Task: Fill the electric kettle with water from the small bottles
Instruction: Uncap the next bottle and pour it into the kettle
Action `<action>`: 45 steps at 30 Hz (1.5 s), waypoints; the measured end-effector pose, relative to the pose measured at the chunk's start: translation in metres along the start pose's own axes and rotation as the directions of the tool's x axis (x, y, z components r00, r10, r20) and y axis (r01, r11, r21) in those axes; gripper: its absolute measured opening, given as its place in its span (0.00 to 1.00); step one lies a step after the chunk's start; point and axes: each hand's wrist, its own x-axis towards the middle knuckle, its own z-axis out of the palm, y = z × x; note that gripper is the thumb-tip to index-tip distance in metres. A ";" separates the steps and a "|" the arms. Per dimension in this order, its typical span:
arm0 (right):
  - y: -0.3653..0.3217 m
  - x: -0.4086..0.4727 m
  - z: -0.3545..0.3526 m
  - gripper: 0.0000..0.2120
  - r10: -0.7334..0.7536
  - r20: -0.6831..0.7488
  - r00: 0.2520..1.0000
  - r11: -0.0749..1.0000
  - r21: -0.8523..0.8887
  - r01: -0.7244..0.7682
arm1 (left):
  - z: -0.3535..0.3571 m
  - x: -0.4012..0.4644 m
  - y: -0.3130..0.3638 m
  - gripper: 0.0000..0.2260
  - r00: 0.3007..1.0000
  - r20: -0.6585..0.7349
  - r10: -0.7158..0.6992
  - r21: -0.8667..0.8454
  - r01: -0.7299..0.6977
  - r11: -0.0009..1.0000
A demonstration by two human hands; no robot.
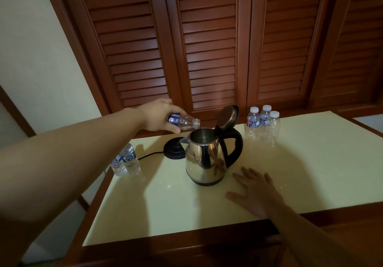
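Head view: steel kettle (lid up).

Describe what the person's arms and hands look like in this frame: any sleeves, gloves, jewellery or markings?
Both forearms are bare as far as the frame shows; no sleeve edge appears. The left hand and right hand wear no gloves. No rings, watch, bracelets or markings are visible on either wrist, though the dim lighting could hide small details.

Left arm stretched way out, left hand up high, fingers wrapped around a small bottle tipped nearly sideways. Right hand flat, palm down on the tabletop, fingers spread loose.
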 end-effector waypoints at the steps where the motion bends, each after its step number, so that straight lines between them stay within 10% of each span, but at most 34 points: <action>1: 0.000 0.000 0.000 0.45 0.004 -0.005 1.000 1.000 0.003 -0.004 | 0.006 -0.003 -0.002 0.29 0.999 -0.029 -0.025 -0.056 0.024 0.998; 15: -0.035 -0.006 0.003 0.41 0.001 -0.088 0.996 0.999 0.039 0.003 | 0.134 -0.102 0.024 0.18 0.873 -0.221 -0.435 -0.803 0.090 0.590; 26: -0.127 0.000 0.007 0.09 -0.191 0.059 0.980 0.977 0.111 0.184 | 0.192 -0.154 0.024 0.22 0.899 -0.178 -0.401 -0.772 0.125 0.623; 34: -0.149 -0.004 -0.026 0.03 -0.129 -0.399 0.908 0.823 0.467 0.323 | 0.195 -0.147 0.015 0.26 0.937 -0.145 -0.317 -0.750 0.105 0.653; 45: -0.128 -0.012 -0.066 0.12 -0.235 -0.238 0.942 0.733 0.594 0.333 | 0.182 -0.128 0.046 0.25 0.963 -0.178 -0.203 -0.721 0.013 0.692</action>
